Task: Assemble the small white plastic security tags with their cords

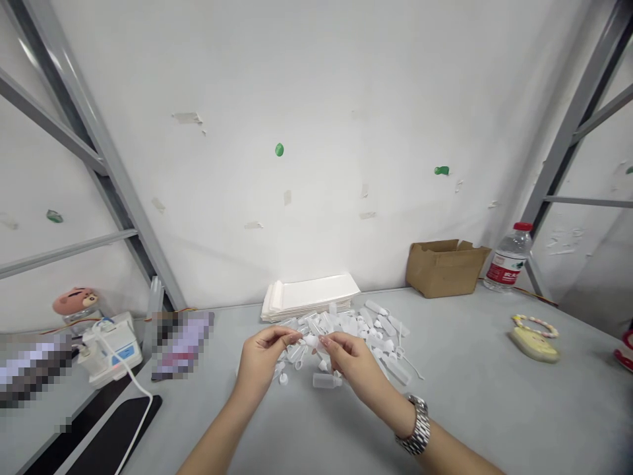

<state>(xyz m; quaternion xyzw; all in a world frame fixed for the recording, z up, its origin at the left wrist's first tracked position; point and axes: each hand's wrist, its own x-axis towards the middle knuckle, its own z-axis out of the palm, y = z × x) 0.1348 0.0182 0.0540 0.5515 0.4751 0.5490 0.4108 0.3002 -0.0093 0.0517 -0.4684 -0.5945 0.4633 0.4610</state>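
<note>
In the head view my left hand pinches one side of a small white plastic cap. Thumb and forefinger of my right hand are closed at the cap's other side, and it cannot be made out whether they grip a separate part. Just below lies a translucent plastic bottle on its side. A loose pile of small bottles, caps and clear parts spreads behind and around both hands. One white cap rests on the table near my left wrist.
Behind the pile, a stack of white padded envelopes leans near the wall. Further right stand a cardboard box and a water bottle. A beaded bracelet lies on the right; a power strip with a white cable sits left.
</note>
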